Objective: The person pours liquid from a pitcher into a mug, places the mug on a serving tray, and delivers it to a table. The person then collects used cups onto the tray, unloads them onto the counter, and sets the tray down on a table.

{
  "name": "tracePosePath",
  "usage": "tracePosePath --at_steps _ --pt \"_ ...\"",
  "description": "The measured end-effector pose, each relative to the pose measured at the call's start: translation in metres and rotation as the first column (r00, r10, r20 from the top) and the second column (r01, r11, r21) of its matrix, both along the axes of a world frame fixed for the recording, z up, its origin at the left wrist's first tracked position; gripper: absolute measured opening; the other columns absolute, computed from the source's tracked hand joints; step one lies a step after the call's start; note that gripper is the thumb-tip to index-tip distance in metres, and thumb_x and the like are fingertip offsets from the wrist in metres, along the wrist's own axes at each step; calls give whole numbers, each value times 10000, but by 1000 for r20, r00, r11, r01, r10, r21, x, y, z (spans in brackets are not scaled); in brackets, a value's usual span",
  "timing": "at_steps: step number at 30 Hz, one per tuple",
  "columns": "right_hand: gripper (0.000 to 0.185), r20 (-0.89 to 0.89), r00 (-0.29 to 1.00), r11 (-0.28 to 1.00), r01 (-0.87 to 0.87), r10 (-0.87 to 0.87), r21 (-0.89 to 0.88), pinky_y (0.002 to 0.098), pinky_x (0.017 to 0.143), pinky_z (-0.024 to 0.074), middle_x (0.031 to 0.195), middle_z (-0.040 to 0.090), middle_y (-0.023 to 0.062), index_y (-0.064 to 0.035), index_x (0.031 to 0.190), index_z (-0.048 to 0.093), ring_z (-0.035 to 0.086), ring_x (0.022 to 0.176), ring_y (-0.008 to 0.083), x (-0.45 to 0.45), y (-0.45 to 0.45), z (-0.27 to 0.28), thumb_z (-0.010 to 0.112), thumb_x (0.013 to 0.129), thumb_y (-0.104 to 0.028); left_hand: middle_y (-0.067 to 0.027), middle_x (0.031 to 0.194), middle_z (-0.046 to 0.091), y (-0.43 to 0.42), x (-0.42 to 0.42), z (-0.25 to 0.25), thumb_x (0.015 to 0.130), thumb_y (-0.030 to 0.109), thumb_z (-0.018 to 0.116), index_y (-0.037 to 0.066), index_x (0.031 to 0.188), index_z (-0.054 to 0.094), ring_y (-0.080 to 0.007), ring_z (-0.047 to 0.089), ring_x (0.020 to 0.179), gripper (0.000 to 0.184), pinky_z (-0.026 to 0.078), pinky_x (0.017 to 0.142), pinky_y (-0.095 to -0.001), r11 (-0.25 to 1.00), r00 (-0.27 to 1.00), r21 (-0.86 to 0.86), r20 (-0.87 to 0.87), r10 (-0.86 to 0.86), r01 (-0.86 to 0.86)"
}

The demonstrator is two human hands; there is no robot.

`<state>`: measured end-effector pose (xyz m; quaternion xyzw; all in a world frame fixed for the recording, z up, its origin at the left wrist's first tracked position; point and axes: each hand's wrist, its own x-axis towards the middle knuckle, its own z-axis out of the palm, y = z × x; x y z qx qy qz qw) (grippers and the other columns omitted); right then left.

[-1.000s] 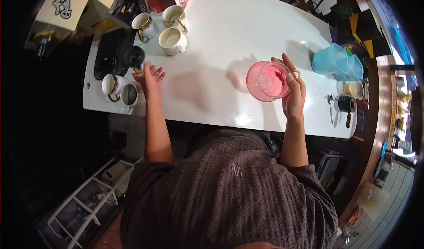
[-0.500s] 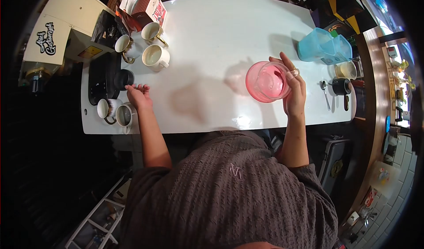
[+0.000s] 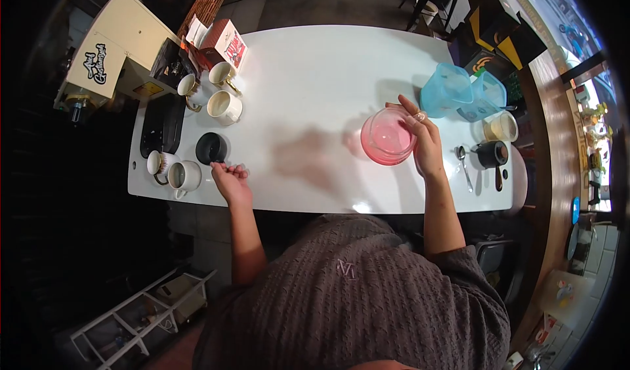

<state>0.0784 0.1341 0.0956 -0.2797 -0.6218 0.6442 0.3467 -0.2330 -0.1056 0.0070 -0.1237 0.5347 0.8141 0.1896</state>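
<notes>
My left hand (image 3: 233, 181) pinches the near edge of a small black bowl (image 3: 211, 148), which is over the left part of the table. In my right hand (image 3: 426, 143) is a round pink see-through glass vessel (image 3: 387, 137), held from its right side above the table. My fingers lie along its rim, and a ring shows on one of them. To the left of the black bowl lies a flat black scale (image 3: 161, 127). Two white mugs, one a plain mug (image 3: 184, 177) and one a patterned mug (image 3: 157, 164), stand just below the scale.
Several cups, among them a white cup (image 3: 224, 109), stand at the back left before a red-and-white box (image 3: 226, 47). Blue plastic pitchers (image 3: 446, 91) are at the back right. Nearer are a spoon (image 3: 464, 170), a black pot (image 3: 491, 154) and a cream-filled container (image 3: 502, 127).
My left hand has carried the black bowl rightward, off the scale's edge. My right hand still holds the pink glass vessel at nearly the same spot. The camera view has tilted and shifted.
</notes>
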Motion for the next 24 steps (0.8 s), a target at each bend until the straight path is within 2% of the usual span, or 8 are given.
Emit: tracePosePath --at_steps 4,8,10,16,17,18,20,24 --pt "476 -6 999 999 -36 36 20 356 1084 312 1393 490 204 122 1295 491 491 1242 246 16 13 -8 503 924 -176 -41 795 512 -14 36 -1 997 437 466 138 861 461 -214 568 765 328 454 634 -325 982 994 186 106 -13 -7" --pt "550 68 985 987 -159 161 -40 338 1021 360 1302 578 176 85 1388 418 535 1190 212 32 20 -19 455 920 -203 -55 899 585 -30 64 -18 1005 419 445 143 831 481 -220 594 854 327 463 708 -341 965 991 229 -5 -132 130" --pt "547 30 999 999 -38 38 -11 335 1018 362 1283 589 186 97 1374 431 536 1188 215 32 18 -24 453 918 -204 -47 897 588 -30 82 -9 1004 412 445 140 831 481 -208 590 847 325 451 724 -330 966 990 220 -21 -136 137" --pt "540 109 984 989 -144 140 29 311 1011 372 1280 589 185 110 1364 434 540 1179 227 41 36 -19 453 920 -197 -40 845 564 -28 117 13 1003 358 429 125 852 458 -179 546 747 279 409 668 -316 921 916 137 -228 -330 366" --pt "401 26 992 992 -119 120 -36 354 1068 341 1331 538 228 132 1205 551 509 1221 257 42 41 -17 498 919 -144 -38 822 552 -27 119 16 1002 349 423 122 851 448 -173 535 724 273 405 659 -316 905 893 104 -246 -378 412" --pt "401 27 992 992 -124 125 -32 354 1068 341 1331 538 228 132 1205 551 509 1221 257 40 44 -8 498 919 -144 -37 798 541 -27 123 21 1001 340 417 120 850 438 -167 524 700 268 401 650 -316 887 867 70 -260 -426 456" --pt "530 72 997 987 -51 40 151 309 1008 382 1232 618 175 92 1362 450 573 1126 212 34 51 11 453 904 -175 -34 771 520 -18 130 40 998 326 410 119 824 415 -158 516 673 270 400 623 -304 879 850 27 -268 -453 476" --pt "512 24 1000 966 -18 12 257 307 982 409 1169 648 164 82 1341 486 597 1079 203 19 70 42 446 891 -157 -32 743 489 -1 128 59 1004 293 385 86 848 465 -131 482 614 271 387 565 -267 784 739 -80 -286 -609 615"
